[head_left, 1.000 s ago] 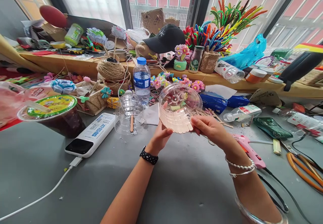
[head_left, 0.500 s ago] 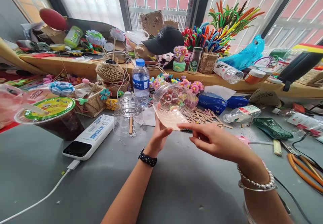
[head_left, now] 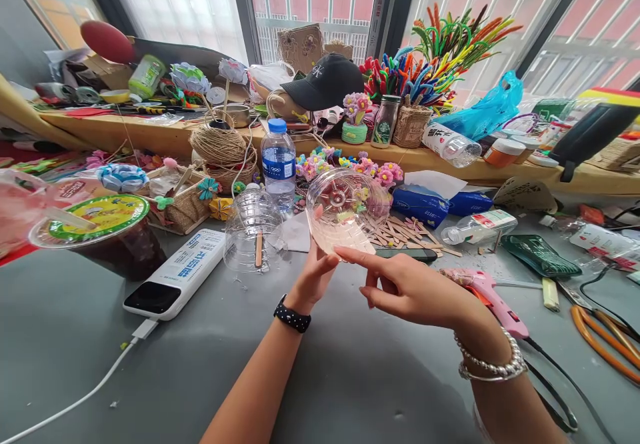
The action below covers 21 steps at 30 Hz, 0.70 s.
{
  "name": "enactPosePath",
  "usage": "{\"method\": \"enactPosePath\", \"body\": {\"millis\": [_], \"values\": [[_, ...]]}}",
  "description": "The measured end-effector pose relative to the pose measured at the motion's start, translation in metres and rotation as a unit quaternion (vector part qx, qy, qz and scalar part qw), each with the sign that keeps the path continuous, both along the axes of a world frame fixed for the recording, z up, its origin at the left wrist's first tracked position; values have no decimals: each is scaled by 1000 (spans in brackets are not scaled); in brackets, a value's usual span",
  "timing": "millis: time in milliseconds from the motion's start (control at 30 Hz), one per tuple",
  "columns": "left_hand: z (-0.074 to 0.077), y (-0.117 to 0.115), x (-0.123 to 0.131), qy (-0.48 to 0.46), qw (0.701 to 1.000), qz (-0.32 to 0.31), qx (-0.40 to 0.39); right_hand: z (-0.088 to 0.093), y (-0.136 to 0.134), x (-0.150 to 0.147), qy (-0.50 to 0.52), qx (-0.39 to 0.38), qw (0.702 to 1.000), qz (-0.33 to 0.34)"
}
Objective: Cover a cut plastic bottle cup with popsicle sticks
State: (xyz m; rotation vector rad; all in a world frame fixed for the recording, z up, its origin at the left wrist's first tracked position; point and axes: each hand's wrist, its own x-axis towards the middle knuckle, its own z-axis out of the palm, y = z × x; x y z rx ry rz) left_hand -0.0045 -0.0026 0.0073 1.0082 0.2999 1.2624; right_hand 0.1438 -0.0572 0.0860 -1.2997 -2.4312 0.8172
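Note:
My left hand grips a clear plastic bottle section from below and to the left, its cut opening tilted toward me. Pale wooden sticks line the lower inner side of the bottle section. My right hand has its index finger stretched out, the tip at the near rim of the sticks; the other fingers are curled. Right of it on the table lies a pink glue gun. Loose wooden sticks lie behind the hands. A second clear plastic bottle piece stands to the left.
On the left are a lidded drink cup and a white power bank with a cable. A water bottle stands behind. Orange-handled scissors lie at the right. A crowded wooden shelf runs along the back.
My right hand has slid left along the rim of the bottle section and slightly down. More of the pink glue gun shows now. My left hand keeps its grip almost in place.

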Motion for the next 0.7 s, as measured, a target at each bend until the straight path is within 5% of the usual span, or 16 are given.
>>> {"method": "enactPosePath", "body": {"millis": [533, 700], "values": [[1, 2, 0, 33, 999, 14, -2, 4, 2, 7, 44, -69, 996, -26], [1, 3, 3, 76, 994, 69, 27, -1, 9, 17, 139, 26, 972, -187]]}}
